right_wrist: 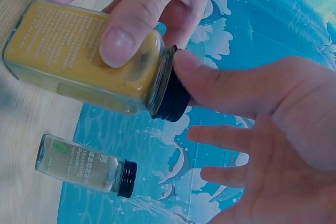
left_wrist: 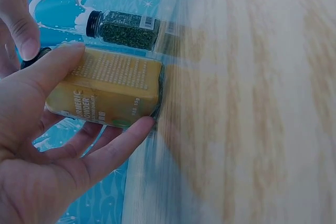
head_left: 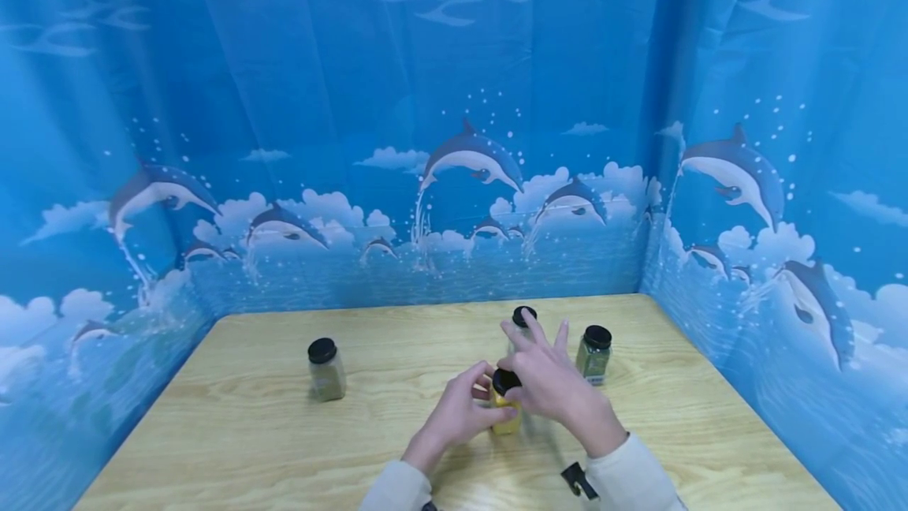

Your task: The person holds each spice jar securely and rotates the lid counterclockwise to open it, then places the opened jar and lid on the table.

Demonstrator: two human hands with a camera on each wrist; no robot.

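Note:
A clear jar of yellow turmeric powder [left_wrist: 113, 80] with a black lid [right_wrist: 172, 98] stands on the table in front of me. My left hand [head_left: 457, 415] holds the jar's body, thumb on one face and fingers around the other side. My right hand [head_left: 556, 386] pinches the lid, its thumb pressed on the lid's side in the right wrist view, with other fingers spread away. The lid sits on the jar's neck. Just beyond my right hand is a black-lidded jar [head_left: 524, 315], mostly hidden by the fingers.
A jar of green dried herbs [head_left: 594, 355] stands right of my hands, a jar of pale powder [head_left: 327, 375] at the left. A black clip-like piece [head_left: 578, 481] shows by the right sleeve. Blue dolphin-print curtains [head_left: 355, 140] surround the wooden table [head_left: 234, 416].

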